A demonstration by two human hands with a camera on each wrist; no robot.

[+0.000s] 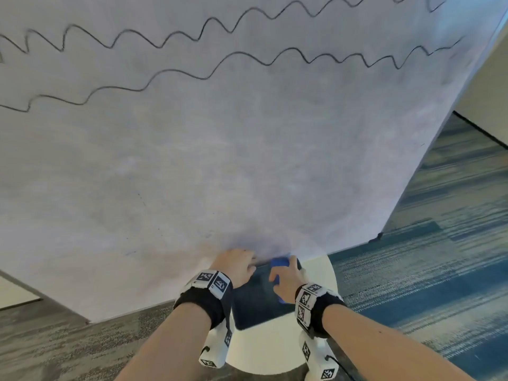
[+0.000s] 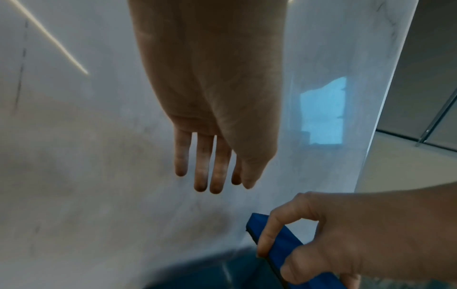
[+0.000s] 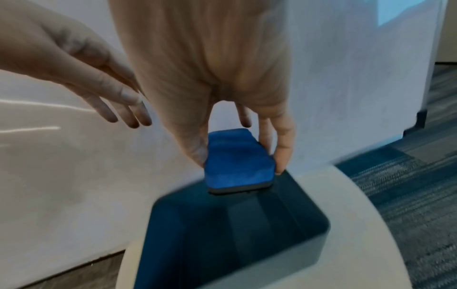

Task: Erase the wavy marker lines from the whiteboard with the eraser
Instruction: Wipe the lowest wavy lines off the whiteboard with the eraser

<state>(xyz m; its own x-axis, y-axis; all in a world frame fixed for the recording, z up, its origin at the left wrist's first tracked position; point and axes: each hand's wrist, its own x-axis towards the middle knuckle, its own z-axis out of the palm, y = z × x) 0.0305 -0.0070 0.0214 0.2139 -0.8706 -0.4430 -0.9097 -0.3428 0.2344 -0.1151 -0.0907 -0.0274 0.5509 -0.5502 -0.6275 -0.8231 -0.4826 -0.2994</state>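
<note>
Gripping blue eraser (image 3: 237,162) lengthwise, right hand (image 3: 212,78), pointing toward whiteboard (image 1: 247,147)

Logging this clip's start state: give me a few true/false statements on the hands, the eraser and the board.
1. The right hand grips the blue eraser. True.
2. The left hand holds a marker. False: it is empty, fingers straight.
3. The wavy lines are already wiped off the whiteboard. False: two lines remain.
4. The eraser is low, over a dark tray. True.
</note>
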